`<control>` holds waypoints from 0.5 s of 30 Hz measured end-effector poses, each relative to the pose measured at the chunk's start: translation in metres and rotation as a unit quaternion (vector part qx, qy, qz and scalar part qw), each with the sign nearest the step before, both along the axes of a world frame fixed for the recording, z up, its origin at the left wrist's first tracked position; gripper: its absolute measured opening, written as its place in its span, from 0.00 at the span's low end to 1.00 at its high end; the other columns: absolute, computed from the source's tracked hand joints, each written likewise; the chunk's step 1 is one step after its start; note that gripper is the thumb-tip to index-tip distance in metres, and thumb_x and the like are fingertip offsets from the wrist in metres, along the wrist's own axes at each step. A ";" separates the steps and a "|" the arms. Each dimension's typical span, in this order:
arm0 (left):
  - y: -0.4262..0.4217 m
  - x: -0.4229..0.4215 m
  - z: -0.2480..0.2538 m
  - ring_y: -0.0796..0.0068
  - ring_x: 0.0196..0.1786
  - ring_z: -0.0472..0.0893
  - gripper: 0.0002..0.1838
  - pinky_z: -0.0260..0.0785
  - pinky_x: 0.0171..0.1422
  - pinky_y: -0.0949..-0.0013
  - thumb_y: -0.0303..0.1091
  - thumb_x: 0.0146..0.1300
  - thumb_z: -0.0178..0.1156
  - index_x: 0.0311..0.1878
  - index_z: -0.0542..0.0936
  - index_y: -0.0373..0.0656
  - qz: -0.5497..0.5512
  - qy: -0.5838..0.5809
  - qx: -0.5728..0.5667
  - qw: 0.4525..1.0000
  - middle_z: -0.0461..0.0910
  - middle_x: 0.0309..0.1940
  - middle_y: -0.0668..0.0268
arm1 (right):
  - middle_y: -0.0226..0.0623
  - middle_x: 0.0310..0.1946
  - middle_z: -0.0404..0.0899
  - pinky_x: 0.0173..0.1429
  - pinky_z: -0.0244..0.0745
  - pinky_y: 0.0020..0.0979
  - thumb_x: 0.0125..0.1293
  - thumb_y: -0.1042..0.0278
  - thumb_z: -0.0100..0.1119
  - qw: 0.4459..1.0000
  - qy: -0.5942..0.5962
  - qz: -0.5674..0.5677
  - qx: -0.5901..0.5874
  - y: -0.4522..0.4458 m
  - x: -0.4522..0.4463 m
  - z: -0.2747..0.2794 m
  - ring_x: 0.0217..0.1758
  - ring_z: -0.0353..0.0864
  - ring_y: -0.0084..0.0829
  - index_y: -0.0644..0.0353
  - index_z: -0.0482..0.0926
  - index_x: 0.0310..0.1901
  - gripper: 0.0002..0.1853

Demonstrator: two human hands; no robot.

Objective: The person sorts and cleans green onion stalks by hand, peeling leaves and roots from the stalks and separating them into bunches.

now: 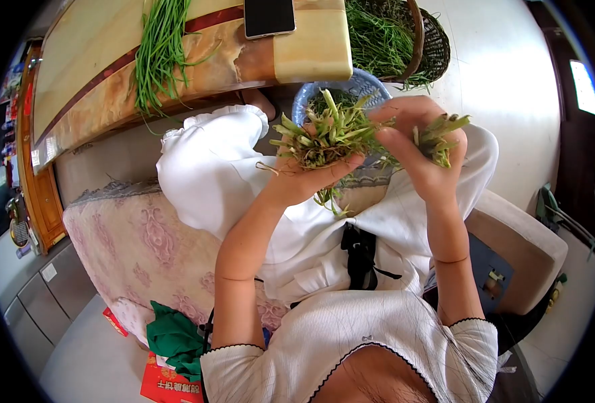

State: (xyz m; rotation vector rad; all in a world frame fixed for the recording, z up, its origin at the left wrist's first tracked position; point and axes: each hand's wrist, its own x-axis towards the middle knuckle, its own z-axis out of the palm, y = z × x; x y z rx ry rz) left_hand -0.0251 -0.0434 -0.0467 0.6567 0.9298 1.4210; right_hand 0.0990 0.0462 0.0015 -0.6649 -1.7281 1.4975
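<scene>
My left hand (302, 185) is closed around a thick bunch of green stems (324, 134), cut ends up, with dry brownish bits among them. My right hand (426, 158) is curled around a smaller clump of stems (440, 138), its thumb and fingertips close to the right side of the larger bunch. Whether those fingertips touch the larger bunch I cannot tell. Behind and below the hands stands a blue plastic basin (367, 82) with greens inside, partly hidden by the bunch. Some leafy ends hang beneath my left hand over my lap.
A marble-topped table (109, 50) bears a bundle of long thin greens (162, 50) and a phone (269, 17). Beside it, a wicker basket (436, 47) holds more greens. I sit on a patterned sofa (153, 235); a green cloth (174, 339) and red box (166, 383) lie nearby.
</scene>
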 end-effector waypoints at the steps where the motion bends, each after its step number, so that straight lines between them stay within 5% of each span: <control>1: 0.000 -0.001 0.001 0.86 0.34 0.72 0.14 0.65 0.34 0.82 0.22 0.44 0.59 0.37 0.72 0.40 -0.001 0.002 -0.009 1.000 0.74 0.32 0.71 | 0.29 0.21 0.73 0.22 0.58 0.14 0.45 0.81 0.56 1.000 -0.012 -0.011 -0.001 -0.001 0.001 0.005 0.18 0.63 0.12 0.66 0.73 0.26 0.05; 9: 0.001 -0.001 0.002 0.82 0.36 0.73 0.14 0.66 0.38 0.80 0.18 0.43 0.56 0.37 0.71 0.37 -0.016 -0.080 -0.014 0.997 0.74 0.34 0.67 | 0.28 0.22 0.73 0.18 0.53 0.13 0.44 0.81 0.56 0.998 -0.018 0.029 0.058 -0.003 0.003 -0.002 0.15 0.58 0.10 0.64 0.73 0.28 0.07; 15: 0.002 0.001 0.004 0.81 0.36 0.73 0.14 0.66 0.39 0.80 0.18 0.42 0.57 0.36 0.71 0.36 0.012 0.007 -0.029 0.999 0.74 0.33 0.66 | 0.31 0.23 0.73 0.19 0.56 0.12 0.44 0.82 0.56 0.999 0.008 0.022 0.027 -0.004 0.003 -0.001 0.17 0.63 0.11 0.66 0.72 0.27 0.06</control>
